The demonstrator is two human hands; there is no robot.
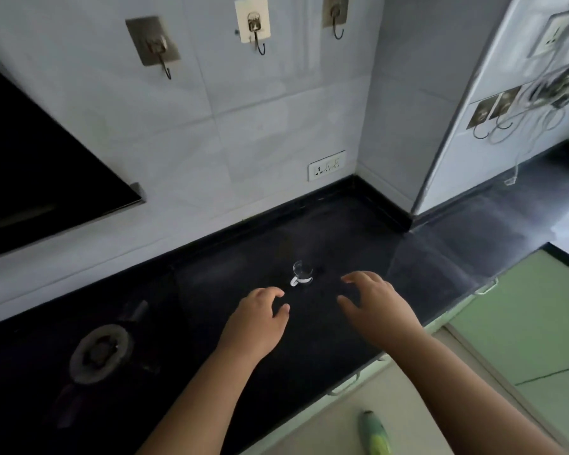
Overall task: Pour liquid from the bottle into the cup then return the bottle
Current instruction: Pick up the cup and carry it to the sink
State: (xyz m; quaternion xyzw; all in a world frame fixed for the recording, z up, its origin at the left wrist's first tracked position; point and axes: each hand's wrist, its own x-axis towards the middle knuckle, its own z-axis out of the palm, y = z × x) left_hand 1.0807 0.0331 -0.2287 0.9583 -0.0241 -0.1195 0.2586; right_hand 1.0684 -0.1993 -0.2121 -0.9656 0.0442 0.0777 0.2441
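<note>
Your left hand (260,310) hovers over the black counter (424,254) with its fingers loosely curled downward and nothing in its grasp. Your right hand (372,300) is beside it, fingers spread apart and bent at the knuckles like a claw, thumb reaching inward, also holding nothing. Both palms face down, and a stretch of bare dark counter lies between them.

The cup (302,273) stands upright on the counter just beyond the gap between your two hands, a little past the fingertips of each and touching neither. It is a small clear glass cup with a pale handle that curves out from its side toward your left hand. Its rim shows as a thin bright ring, and the dark counter shows through its wall. Whether it holds any liquid cannot be told from here.

The bottle (373,433) is well behind your right hand, down below your right forearm and beyond the counter's front edge, over the pale floor. It is green with a yellow-green patch lower on its body and a dark tip pointing away from you; it is blurred, and what it rests on cannot be made out.

Far out past your left wrist, a round gas burner (99,353) sits in the counter. On the tiled wall ahead of your hands there is a white socket plate (326,165) low down and several stick-on hooks (255,24) higher up.
</note>
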